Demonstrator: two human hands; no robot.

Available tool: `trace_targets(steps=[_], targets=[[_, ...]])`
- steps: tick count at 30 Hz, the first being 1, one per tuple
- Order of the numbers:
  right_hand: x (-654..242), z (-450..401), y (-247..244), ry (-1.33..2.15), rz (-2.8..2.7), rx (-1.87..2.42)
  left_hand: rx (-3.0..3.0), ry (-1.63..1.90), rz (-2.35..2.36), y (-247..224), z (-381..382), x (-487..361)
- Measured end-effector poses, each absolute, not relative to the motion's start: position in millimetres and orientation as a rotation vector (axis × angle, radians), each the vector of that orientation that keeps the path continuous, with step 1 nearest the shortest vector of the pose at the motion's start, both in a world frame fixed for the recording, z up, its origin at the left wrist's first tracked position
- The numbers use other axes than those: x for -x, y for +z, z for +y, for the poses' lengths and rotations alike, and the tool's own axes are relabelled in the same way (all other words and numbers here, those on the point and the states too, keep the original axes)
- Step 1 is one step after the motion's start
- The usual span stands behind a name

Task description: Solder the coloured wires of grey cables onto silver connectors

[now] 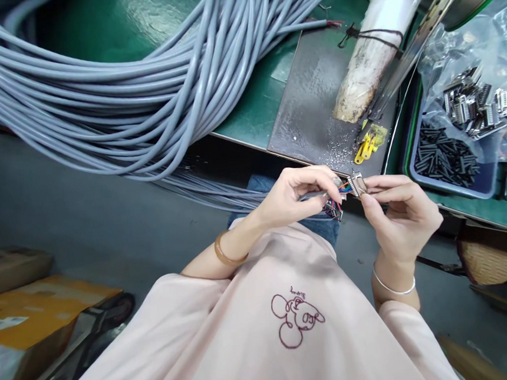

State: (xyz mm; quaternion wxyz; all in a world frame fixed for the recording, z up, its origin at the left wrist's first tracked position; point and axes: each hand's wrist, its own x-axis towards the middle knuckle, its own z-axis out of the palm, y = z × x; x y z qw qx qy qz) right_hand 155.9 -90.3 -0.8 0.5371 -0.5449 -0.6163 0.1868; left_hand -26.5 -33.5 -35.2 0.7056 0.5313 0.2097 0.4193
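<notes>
My left hand (300, 195) pinches the end of a grey cable, where thin coloured wires (344, 188) fan out. In my right hand (399, 210) is a small metal connector (358, 185), gripped between thumb and fingers. The coloured wires run up to the connector's back; whether each one is joined to it is too small to tell. Just below my left fingertips hang more wire ends with a dark connector (333, 209). Both hands are in front of the bench edge, above my lap.
A thick bundle of grey cables (207, 70) covers the bench's left side. On a dark metal plate (298, 97) lie a wrapped white roll (369, 50) and a yellow-tipped tool (367, 144). At right, a blue tray (486, 184) holds black tubes (446, 158) and metal connectors (472, 103).
</notes>
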Motion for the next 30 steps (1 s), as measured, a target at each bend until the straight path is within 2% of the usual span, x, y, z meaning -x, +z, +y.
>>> trace_targets(steps=[9,15,17,21,23,30], targets=[[-157.5,-89.8,-3.3,0.485,-1.423,1.255,-1.214,1.011,0.394,-36.4,-33.9,25.9],[-159.7,-89.3,-1.7,0.649,-1.357,1.324,-0.997,0.863,0.488,-24.8,-34.1,25.3],[-160.0,-88.1,0.8,0.542,-1.381,1.365,-0.974,0.845,0.567,-21.1,-33.6,23.2],[-161.2,-87.6,6.7,0.028,-1.536,1.337,-0.984,0.893,0.674,-18.1,-31.3,18.8],[-160.5,-88.6,9.1,-0.108,-1.627,1.337,-1.004,0.899,0.688,-17.9,-31.0,17.7],[-155.9,-87.2,5.6,0.017,-1.87,1.441,-1.118,0.9,0.74,-17.7,-34.1,14.4]])
